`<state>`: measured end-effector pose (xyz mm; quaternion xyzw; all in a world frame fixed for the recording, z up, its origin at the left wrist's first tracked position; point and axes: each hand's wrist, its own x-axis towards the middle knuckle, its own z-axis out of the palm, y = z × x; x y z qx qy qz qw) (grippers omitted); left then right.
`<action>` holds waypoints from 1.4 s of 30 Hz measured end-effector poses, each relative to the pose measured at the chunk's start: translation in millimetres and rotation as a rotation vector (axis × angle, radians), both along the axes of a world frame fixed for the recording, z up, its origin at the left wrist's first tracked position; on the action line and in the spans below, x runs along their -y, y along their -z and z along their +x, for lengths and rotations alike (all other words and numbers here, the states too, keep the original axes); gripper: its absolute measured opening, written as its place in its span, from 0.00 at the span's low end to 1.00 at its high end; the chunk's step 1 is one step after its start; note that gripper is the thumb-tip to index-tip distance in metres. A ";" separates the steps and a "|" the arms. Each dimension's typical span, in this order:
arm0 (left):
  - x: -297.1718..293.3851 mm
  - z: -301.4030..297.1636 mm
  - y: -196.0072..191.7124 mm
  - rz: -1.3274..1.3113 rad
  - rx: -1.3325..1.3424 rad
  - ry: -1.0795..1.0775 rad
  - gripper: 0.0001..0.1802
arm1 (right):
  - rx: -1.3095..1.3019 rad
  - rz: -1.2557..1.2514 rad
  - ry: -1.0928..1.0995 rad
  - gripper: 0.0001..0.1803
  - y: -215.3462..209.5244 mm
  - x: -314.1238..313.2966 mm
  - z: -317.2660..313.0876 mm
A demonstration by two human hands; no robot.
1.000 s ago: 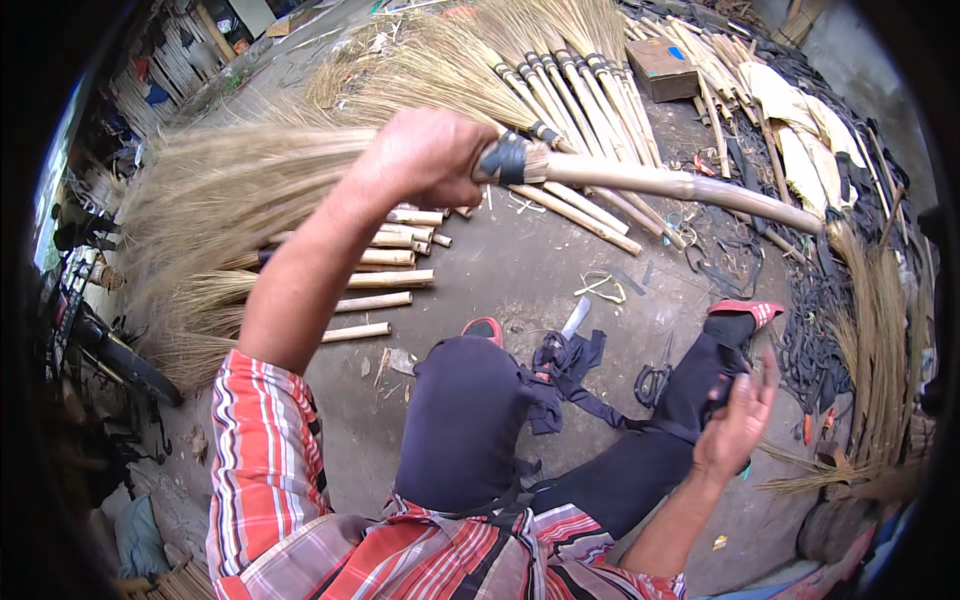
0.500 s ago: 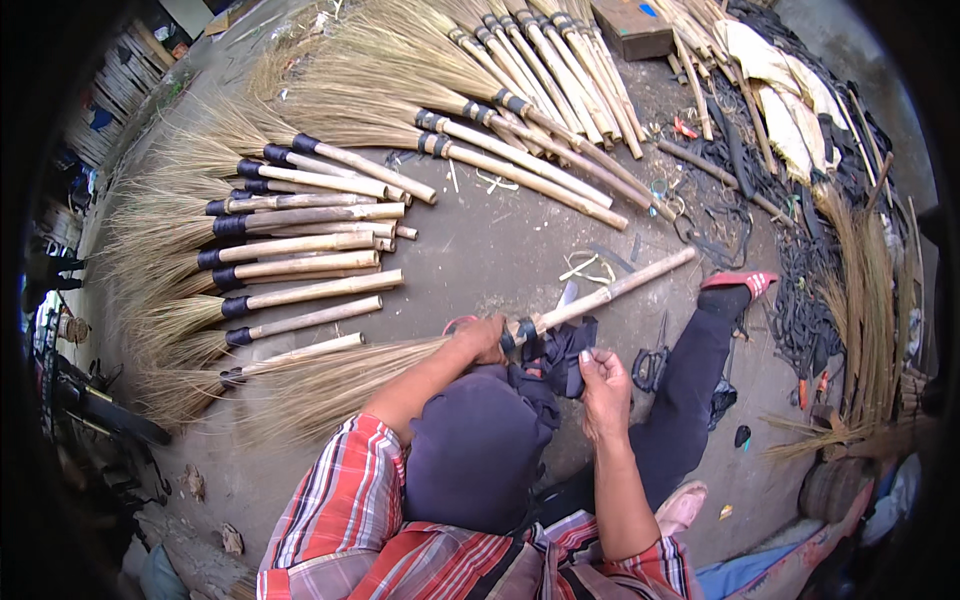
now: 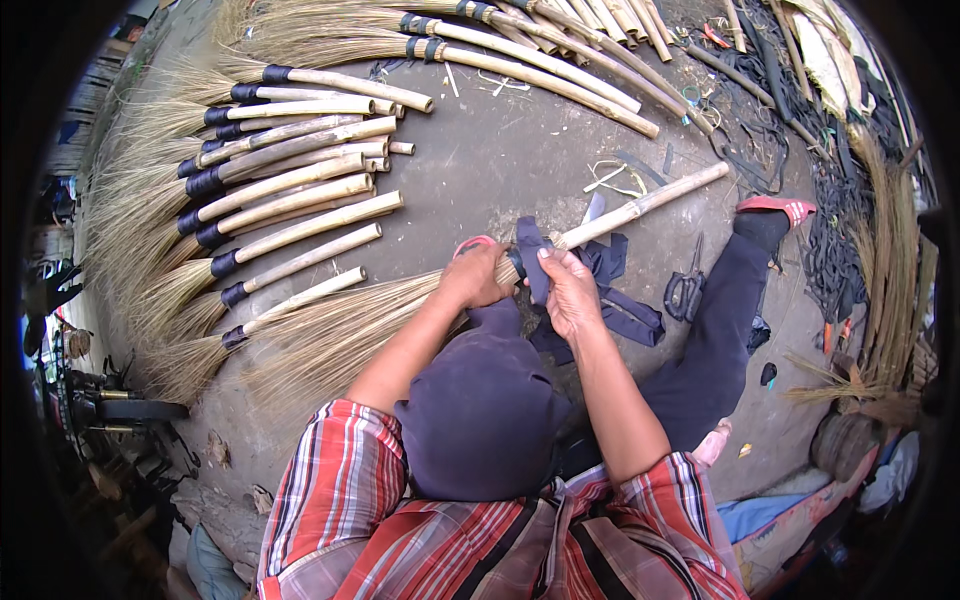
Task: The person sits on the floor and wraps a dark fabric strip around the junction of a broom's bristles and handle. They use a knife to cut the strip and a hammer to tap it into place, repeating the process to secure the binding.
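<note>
The left hand [image 3: 472, 275] is squeezing the broom [image 3: 400, 305] where the soft straw meets its stiff stick. The right hand's [image 3: 568, 290] fingers are pinching the bendy dark strap [image 3: 532, 262].

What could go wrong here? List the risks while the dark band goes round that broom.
The left hand alone pins the bristles; if it slackens, the bundle could splay. The dark band pinched by the right hand may slip off the bamboo handle. The scissors lie close by the leg.

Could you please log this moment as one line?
left hand: grips broom | right hand: wraps dark strip | scissors: on floor
</note>
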<state>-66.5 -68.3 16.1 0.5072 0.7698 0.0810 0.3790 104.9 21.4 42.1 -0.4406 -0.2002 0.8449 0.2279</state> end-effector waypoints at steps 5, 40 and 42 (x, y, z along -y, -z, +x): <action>-2.5 -19.3 21.7 -0.035 0.376 -0.184 0.42 | 0.283 -0.041 -0.012 0.08 31.0 18.3 1.4; -28.0 -8.5 42.9 0.045 0.415 -0.682 0.14 | 0.292 0.130 0.043 0.12 80.4 36.5 18.1; -27.2 -5.8 39.5 0.139 0.477 -0.736 0.15 | 0.267 0.094 0.010 0.13 81.5 37.8 22.1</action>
